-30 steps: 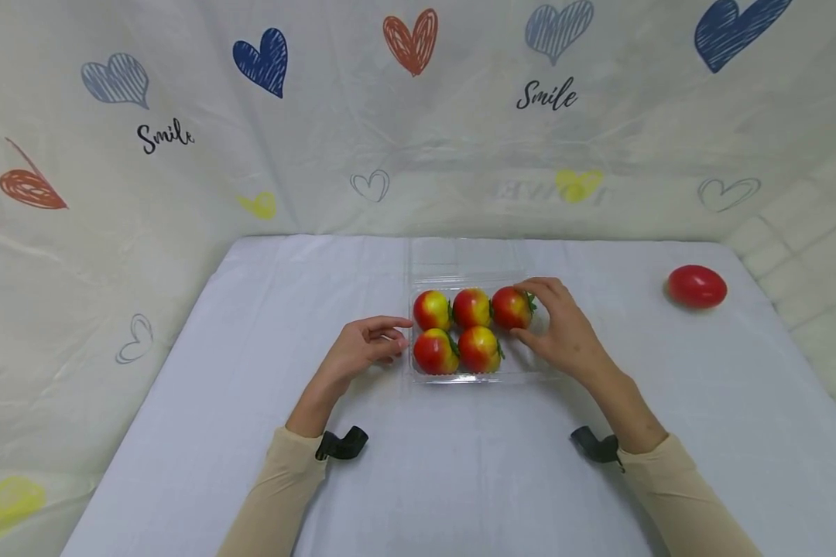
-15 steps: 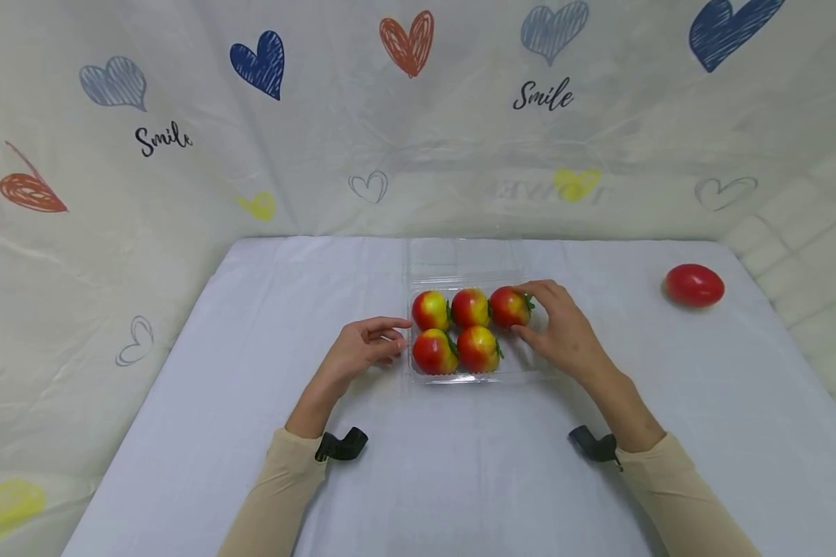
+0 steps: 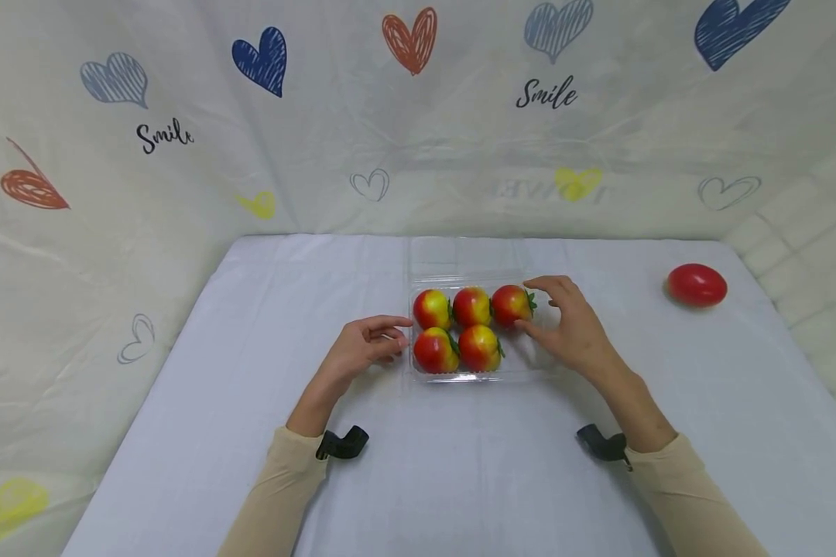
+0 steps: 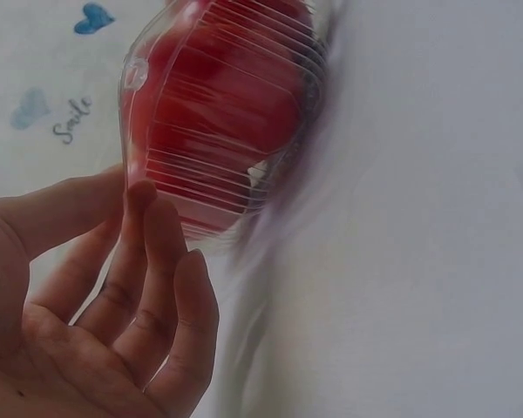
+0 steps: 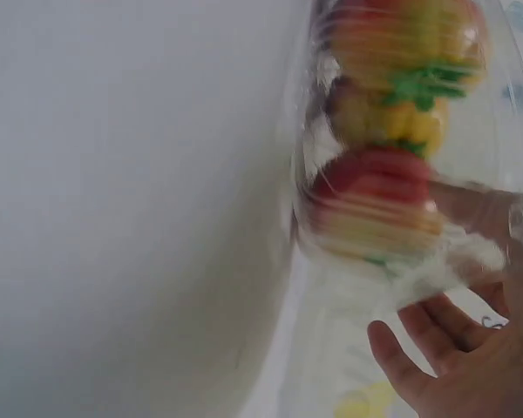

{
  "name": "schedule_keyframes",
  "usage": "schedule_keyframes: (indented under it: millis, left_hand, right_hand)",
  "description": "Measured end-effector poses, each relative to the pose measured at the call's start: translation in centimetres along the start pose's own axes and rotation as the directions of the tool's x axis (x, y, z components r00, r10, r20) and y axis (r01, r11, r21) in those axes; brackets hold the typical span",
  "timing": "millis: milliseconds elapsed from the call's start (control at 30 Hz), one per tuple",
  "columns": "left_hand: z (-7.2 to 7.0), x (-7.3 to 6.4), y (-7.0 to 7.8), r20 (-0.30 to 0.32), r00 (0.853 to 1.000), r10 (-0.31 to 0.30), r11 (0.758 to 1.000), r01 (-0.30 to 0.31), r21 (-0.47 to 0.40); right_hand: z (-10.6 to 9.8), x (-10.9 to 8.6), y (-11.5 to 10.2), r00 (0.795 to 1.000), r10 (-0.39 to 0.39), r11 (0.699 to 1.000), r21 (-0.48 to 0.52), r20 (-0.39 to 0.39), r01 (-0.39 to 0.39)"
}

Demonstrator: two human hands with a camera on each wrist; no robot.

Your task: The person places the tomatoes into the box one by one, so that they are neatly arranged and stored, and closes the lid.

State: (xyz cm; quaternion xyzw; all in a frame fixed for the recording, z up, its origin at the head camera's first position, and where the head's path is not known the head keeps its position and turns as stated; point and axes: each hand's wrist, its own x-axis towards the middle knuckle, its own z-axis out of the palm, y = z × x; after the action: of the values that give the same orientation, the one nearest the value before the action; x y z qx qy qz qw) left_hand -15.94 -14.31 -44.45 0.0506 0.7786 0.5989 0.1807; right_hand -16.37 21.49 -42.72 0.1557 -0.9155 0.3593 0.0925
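Observation:
A clear plastic box (image 3: 525,367) stands mid-table with its transparent lid (image 3: 467,255) folded back. Inside are several red-and-yellow fruits with green leafy tops, laid in two rows. My left hand (image 3: 371,344) pinches the box's left rim with its fingertips, as the left wrist view shows. On the other side my right hand (image 3: 573,329) spreads its thumb and index finger around the back-right fruit (image 3: 511,306). The index finger stands apart from that fruit; the thumb tip is at its lower edge, and whether it touches I cannot tell.
A smooth oval red fruit (image 3: 697,285) lies at the table's back right. White cloth covers the table (image 3: 418,464). Behind it hangs a pale curtain (image 3: 460,116) printed with hearts.
My right hand has loosened from the back-right fruit and shifted slightly right, its index finger coming off the top. The left hand and the fruits have stayed in place.

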Motion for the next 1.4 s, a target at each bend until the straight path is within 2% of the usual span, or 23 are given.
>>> schedule_keyframes:
  millis: [200, 567, 1000, 1400]
  left_hand:
    - [0.1, -0.1, 0.1, -0.008, 1.000, -0.004, 1.000, 0.004, 0.014]
    - [0.1, -0.1, 0.0, -0.009, 1.000, 0.000, 1.000, 0.000, 0.010]
    - [0.1, 0.0, -0.1, -0.001, 1.000, 0.000, 1.000, 0.000, -0.016]
    - [0.2, -0.1, -0.1, 0.015, 1.000, 0.011, 1.000, -0.011, -0.024]
  right_hand:
    - [-1.8, -0.1, 0.5, 0.998, 0.047, 0.998, 0.047, -0.045, -0.045]
    - [-4.5, -0.7, 2.8, 0.985, 0.104, 0.994, 0.042, -0.136, -0.100]
    - [-6.9, -1.7, 6.0, 0.950, 0.259, 0.966, 0.048, -0.177, -0.254]
    - [-8.2, -2.3, 7.9, 0.929, 0.307, 0.949, -0.002, -0.204, -0.314]
